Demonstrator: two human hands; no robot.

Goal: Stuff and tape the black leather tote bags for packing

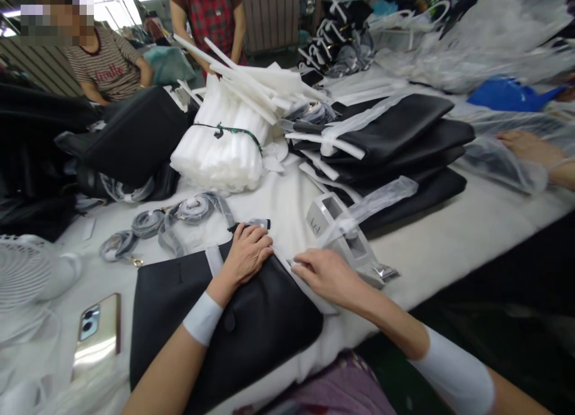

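A black handbag [274,313] lies flat on the table in front of me, with a pale strip [214,261] across its upper part. My left hand [247,253] rests on the bag near its top edge, fingers laid over the surface. Along the bag's right edge runs a white strip [309,292]. My right hand [327,276] is closed at that strip, its thumb and fingers pinched together; the fingertips are partly hidden. Just beyond the right hand stands a grey tape dispenser [335,217]. A small black piece [260,223] shows past the left fingertips.
Stacked black bags [404,133] stand behind the dispenser. Bundled white foam [220,157] and coiled straps [195,208] lie ahead. At left are a phone [96,331] and a white fan [27,271]. A co-worker's hand [530,148] touches clear plastic at right; other people stand opposite.
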